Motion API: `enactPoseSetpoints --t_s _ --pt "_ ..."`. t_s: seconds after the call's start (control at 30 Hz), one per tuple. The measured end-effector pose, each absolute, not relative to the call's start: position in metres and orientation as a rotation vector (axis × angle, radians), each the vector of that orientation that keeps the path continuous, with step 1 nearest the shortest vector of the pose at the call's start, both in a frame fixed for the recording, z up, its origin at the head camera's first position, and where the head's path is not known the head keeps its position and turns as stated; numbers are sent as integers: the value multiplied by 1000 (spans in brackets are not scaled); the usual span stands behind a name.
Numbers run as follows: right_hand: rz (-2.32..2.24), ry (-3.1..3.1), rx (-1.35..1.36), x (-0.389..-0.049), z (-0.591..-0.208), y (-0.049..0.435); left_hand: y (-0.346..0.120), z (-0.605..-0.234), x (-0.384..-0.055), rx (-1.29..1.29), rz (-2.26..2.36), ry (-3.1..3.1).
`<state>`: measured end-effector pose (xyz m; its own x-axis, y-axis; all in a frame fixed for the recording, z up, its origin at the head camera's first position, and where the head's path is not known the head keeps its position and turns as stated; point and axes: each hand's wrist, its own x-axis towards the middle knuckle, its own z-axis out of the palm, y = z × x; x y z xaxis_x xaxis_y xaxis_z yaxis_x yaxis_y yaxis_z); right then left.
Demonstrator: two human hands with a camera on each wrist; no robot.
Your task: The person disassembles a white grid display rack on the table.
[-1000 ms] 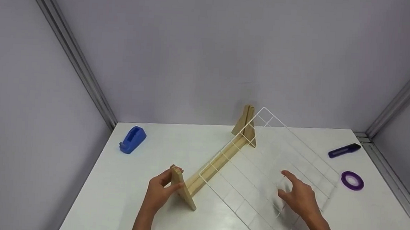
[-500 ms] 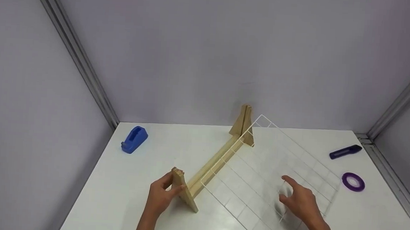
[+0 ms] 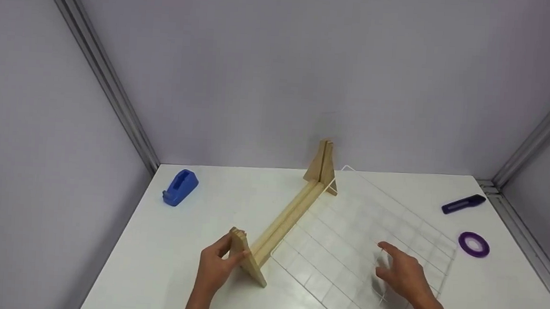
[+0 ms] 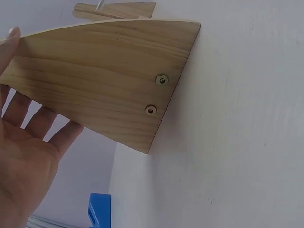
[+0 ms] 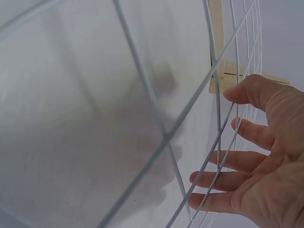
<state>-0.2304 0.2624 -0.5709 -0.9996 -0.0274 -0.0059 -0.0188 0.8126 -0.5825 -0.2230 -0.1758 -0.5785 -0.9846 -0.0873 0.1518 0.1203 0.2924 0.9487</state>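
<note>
A wooden stand has two tapered end panels joined by a grooved rail (image 3: 290,217). My left hand (image 3: 214,268) grips the near end panel (image 4: 104,71) by its upper part, thumb on one side and fingers on the other. Two bolt heads show low on that panel. The far end panel (image 3: 321,167) stands upright near the back wall. My right hand (image 3: 406,277) holds a white wire grid (image 5: 167,137), its thumb and fingers about the wires in the right wrist view. Tilted over the table, the grid has its left edge along the rail; whether they touch I cannot tell.
A blue tape dispenser (image 3: 180,188) sits at the back left of the white table (image 3: 153,271). On the right lie a dark utility knife (image 3: 463,204) and a purple ring (image 3: 474,244). Grey walls rise behind and at both sides.
The wire grid has come down, its far corner dropping and its left edge moving to the rail's right side. The stand's far end has swung slightly left. My right hand has lowered slightly.
</note>
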Motion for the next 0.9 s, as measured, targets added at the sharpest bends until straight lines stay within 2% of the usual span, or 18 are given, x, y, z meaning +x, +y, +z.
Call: enactPoseSetpoints --t_s 0.9 --pt "-850 2943 -121 -232 -579 264 -168 -578 -209 70 -1709 -2376"
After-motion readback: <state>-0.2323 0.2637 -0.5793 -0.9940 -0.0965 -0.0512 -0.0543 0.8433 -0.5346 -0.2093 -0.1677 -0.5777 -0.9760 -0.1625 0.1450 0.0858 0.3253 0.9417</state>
